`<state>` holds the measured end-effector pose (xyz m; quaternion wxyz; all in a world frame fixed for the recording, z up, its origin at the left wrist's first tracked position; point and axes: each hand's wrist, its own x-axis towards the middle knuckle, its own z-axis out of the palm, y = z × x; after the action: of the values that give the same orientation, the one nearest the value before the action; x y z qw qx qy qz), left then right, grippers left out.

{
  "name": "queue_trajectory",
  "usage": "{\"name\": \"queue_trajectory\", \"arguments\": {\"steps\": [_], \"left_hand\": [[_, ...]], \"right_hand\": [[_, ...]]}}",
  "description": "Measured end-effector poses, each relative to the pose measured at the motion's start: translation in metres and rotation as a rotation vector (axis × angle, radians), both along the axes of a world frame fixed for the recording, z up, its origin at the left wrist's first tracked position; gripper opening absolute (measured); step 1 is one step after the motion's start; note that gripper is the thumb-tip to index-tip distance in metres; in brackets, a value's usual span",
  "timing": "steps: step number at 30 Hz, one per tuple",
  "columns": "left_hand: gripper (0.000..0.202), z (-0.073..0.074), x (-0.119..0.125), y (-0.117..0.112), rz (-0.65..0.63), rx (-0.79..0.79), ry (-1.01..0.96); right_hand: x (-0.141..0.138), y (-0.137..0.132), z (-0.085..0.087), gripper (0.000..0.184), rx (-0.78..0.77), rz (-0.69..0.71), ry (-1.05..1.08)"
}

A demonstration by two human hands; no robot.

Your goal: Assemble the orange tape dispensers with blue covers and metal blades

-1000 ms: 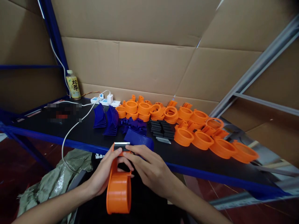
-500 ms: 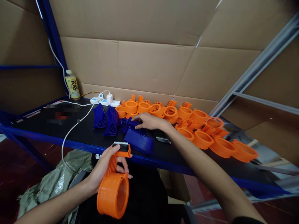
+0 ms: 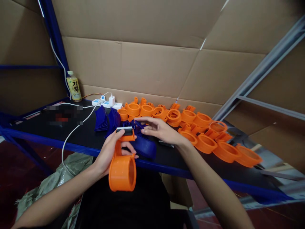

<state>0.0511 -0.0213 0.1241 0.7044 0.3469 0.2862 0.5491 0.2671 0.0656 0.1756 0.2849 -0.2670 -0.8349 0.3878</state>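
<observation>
The left hand [image 3: 108, 148] is closing around the neck of an orange tape holder [image 3: 121, 176], its round end hanging low in front of the bench [image 3: 83, 136] and its toothed strip [image 3: 124, 129] pointing up and away from the person. The thumb is pressing on the black piece [image 3: 129, 132] just below the teeth; keeping it there, clear of the points, is probably the safest way of steadying the holder. The right hand [image 3: 159, 129] is hovering over the blue parts, thumb and forefinger narrowly parted about a small blue part [image 3: 138, 123]; whether they are gripping it, I cannot tell. Pinching one part by its end would likely avoid dragging its neighbours. The curved blue panel [image 3: 145, 148] is lying just beside the holder's top, so tilting the holder gently seems wise for avoiding a knock.
</observation>
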Motion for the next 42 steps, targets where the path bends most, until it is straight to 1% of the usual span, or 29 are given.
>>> {"name": "queue_trajectory", "arguments": {"steps": [2, 5, 8, 11, 16, 19, 20, 23, 26, 30, 32, 34, 36, 37, 39, 42], "left_hand": [[0.034, 0.008, 0.007, 0.012, 0.030, 0.080, 0.006], [0.037, 0.014, 0.017, 0.033, 0.049, 0.157, 0.024], [0.035, 0.016, 0.025, 0.052, 0.013, 0.166, 0.001], [0.033, 0.016, 0.029, 0.064, -0.035, 0.153, 0.010], [0.031, 0.014, 0.029, 0.068, -0.157, 0.105, 0.046], [0.031, 0.013, 0.030, 0.066, -0.193, 0.109, 0.038], [0.032, 0.012, 0.031, 0.066, -0.197, 0.114, 0.037], [0.035, 0.012, 0.033, 0.064, -0.205, 0.117, 0.056], [0.036, 0.011, 0.035, 0.064, -0.218, 0.118, 0.069], [0.037, 0.006, 0.036, 0.068, -0.181, 0.158, 0.055], [0.038, 0.004, 0.036, 0.069, -0.177, 0.164, 0.055], [0.037, 0.004, 0.036, 0.070, -0.175, 0.162, 0.054], [0.034, 0.005, 0.036, 0.070, -0.147, 0.156, 0.048], [0.033, 0.006, 0.035, 0.070, -0.129, 0.152, 0.044], [0.031, 0.006, 0.034, 0.070, -0.096, 0.143, 0.039], [0.033, 0.006, 0.034, 0.072, -0.095, 0.139, 0.049]], "right_hand": [[0.003, -0.006, -0.003, 0.047, -0.052, -0.007, 0.081], [0.006, -0.008, -0.006, 0.050, -0.060, -0.106, 0.167], [0.006, -0.008, -0.007, 0.051, -0.003, -0.216, 0.203], [0.007, -0.012, -0.011, 0.048, 0.087, -0.292, 0.234], [0.010, -0.023, -0.027, 0.047, 0.115, -0.384, 0.267], [0.010, -0.029, -0.036, 0.043, 0.158, -0.488, 0.290], [0.010, -0.030, -0.038, 0.042, 0.154, -0.522, 0.302], [0.009, -0.030, -0.042, 0.043, 0.079, -0.581, 0.348], [0.007, -0.028, -0.044, 0.045, 0.043, -0.604, 0.390], [0.003, -0.027, -0.047, 0.055, 0.052, -0.599, 0.439], [0.001, -0.028, -0.049, 0.054, 0.138, -0.611, 0.406], [-0.001, -0.031, -0.049, 0.048, 0.279, -0.643, 0.313], [-0.002, -0.035, -0.049, 0.046, 0.397, -0.650, 0.221], [-0.001, -0.036, -0.048, 0.047, 0.427, -0.638, 0.186], [0.001, -0.039, -0.045, 0.050, 0.437, -0.583, 0.141], [0.009, -0.042, -0.039, 0.050, 0.403, -0.496, 0.099]]}}
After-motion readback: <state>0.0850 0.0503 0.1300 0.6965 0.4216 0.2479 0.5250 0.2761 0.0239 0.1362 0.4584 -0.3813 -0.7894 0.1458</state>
